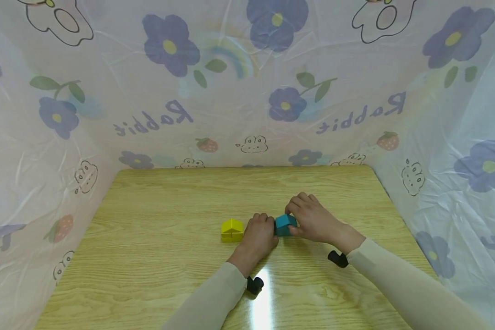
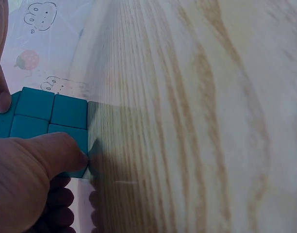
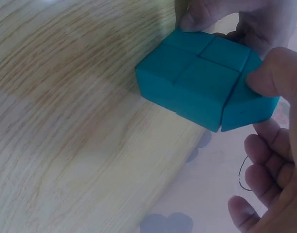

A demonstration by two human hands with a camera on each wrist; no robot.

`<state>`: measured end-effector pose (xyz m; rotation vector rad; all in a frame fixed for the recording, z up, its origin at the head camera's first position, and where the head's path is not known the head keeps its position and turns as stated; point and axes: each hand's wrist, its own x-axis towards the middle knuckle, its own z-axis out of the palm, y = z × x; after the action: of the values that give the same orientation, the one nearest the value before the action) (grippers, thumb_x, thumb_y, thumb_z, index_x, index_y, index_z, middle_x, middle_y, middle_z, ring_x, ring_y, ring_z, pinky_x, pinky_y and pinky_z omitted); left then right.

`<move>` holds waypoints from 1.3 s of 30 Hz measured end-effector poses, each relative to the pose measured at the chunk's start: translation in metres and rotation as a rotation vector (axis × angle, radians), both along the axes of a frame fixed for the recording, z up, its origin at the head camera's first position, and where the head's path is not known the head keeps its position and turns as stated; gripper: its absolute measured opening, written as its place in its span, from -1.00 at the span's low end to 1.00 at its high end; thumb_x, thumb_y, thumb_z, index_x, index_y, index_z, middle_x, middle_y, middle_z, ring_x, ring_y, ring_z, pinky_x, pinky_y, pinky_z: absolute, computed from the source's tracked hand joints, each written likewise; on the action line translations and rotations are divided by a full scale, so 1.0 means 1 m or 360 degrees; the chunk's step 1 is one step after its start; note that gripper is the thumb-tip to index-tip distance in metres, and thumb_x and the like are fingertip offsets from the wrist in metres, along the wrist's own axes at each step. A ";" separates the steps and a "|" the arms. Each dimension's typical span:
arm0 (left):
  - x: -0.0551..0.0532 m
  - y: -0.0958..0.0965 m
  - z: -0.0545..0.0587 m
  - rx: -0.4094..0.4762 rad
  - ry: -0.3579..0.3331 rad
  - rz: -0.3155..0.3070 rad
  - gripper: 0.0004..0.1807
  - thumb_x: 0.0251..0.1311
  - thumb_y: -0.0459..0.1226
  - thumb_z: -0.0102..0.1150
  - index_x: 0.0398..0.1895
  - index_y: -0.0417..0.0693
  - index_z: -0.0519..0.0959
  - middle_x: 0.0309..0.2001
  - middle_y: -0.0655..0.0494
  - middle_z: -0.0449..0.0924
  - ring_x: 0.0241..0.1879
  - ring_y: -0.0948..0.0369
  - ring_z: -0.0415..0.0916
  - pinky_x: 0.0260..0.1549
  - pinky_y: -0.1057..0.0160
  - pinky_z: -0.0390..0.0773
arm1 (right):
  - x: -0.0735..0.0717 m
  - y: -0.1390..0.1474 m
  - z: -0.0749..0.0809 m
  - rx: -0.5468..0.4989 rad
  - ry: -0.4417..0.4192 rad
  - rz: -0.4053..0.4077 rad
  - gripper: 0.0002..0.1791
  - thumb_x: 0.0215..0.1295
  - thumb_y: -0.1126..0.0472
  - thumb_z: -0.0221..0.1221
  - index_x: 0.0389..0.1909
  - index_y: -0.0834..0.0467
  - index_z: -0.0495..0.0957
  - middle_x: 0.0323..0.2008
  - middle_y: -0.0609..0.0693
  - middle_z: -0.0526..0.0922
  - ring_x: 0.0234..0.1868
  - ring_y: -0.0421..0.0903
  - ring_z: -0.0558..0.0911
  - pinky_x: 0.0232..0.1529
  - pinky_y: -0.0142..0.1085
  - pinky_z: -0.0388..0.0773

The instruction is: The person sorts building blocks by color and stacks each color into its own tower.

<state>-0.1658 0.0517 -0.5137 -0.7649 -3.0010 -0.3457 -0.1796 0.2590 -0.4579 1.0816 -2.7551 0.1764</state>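
A small house shape of teal blocks [image 1: 285, 224] stands on the table between my two hands. Several box-shaped teal blocks [image 3: 202, 87] sit flush against each other, with a triangular roof block [image 3: 248, 107] on top of them. My left hand [image 1: 257, 236] holds the lower blocks from the left side, its thumb [image 2: 61, 150] across their near face. From the right, my right hand [image 1: 313, 221] pinches the roof block between thumb and fingers, its other fingers loosely bent. Left of my left hand stands a yellow block house [image 1: 232, 230] of similar shape.
The wood-grain table [image 1: 161, 201] reaches back to a hanging printed sheet [image 1: 231, 114], which also closes off both sides. A black wrist device [image 1: 255, 285] sits at my left cuff and another black device [image 1: 338, 259] at my right cuff.
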 end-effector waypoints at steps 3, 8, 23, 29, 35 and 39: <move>0.000 0.000 -0.001 0.0004 0.0004 0.0000 -0.66 0.28 -0.09 0.43 -0.06 -0.13 0.65 -0.22 0.08 0.57 -0.23 0.13 0.38 -0.10 0.18 0.53 | 0.000 -0.001 0.000 0.0007 0.0001 -0.0004 -0.62 0.21 0.03 0.48 -0.09 0.12 0.60 -0.09 0.01 0.60 -0.05 0.02 0.44 -0.07 -0.07 0.33; -0.001 -0.001 -0.001 0.0007 0.0015 0.0000 -0.66 0.27 -0.09 0.44 -0.07 -0.12 0.65 -0.23 0.08 0.57 -0.23 0.13 0.40 -0.09 0.18 0.53 | -0.001 -0.001 0.000 0.0017 -0.0002 -0.0015 -0.64 0.21 0.02 0.47 -0.10 0.11 0.61 -0.10 0.00 0.60 -0.07 0.01 0.43 -0.08 -0.09 0.33; -0.001 -0.002 0.001 0.0011 -0.0024 0.0039 -0.61 0.26 -0.08 0.45 -0.01 -0.14 0.64 -0.16 0.05 0.59 -0.18 0.12 0.41 -0.01 0.14 0.53 | -0.005 -0.002 -0.002 0.0002 -0.0007 -0.0014 -0.61 0.20 0.00 0.48 -0.09 0.12 0.61 -0.10 0.00 0.60 -0.07 0.00 0.42 -0.08 -0.09 0.31; 0.001 -0.002 0.009 0.0009 0.0099 0.0051 -0.61 0.22 -0.09 0.48 -0.04 -0.14 0.61 -0.19 0.04 0.57 -0.18 0.10 0.41 -0.04 0.13 0.54 | -0.006 -0.002 0.002 -0.0077 -0.0034 -0.0011 -0.59 0.24 -0.02 0.44 -0.04 0.16 0.64 -0.06 0.02 0.62 -0.05 0.03 0.43 -0.05 -0.06 0.35; 0.010 -0.006 0.034 0.0035 0.0191 0.0078 -0.49 0.27 -0.03 0.45 0.12 -0.17 0.61 -0.05 -0.01 0.60 -0.06 0.07 0.47 0.01 0.14 0.56 | -0.004 0.003 0.005 -0.0248 0.0041 -0.0087 -0.72 0.41 0.05 0.30 -0.08 0.19 0.62 -0.08 0.08 0.62 -0.05 0.08 0.46 -0.03 0.02 0.37; 0.015 -0.019 0.054 0.0149 0.0171 0.0122 -0.49 0.33 -0.05 0.40 0.20 -0.18 0.59 0.04 -0.05 0.60 0.03 0.02 0.48 0.09 0.10 0.55 | -0.003 0.006 0.001 -0.0335 0.0227 -0.0191 -0.78 0.47 0.15 0.21 -0.09 0.24 0.61 -0.10 0.15 0.62 -0.04 0.19 0.50 -0.06 0.09 0.40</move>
<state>-0.1508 0.0323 -0.4593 -0.6370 -2.8814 -0.4242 -0.1829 0.2653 -0.4572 0.8395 -2.5951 0.3497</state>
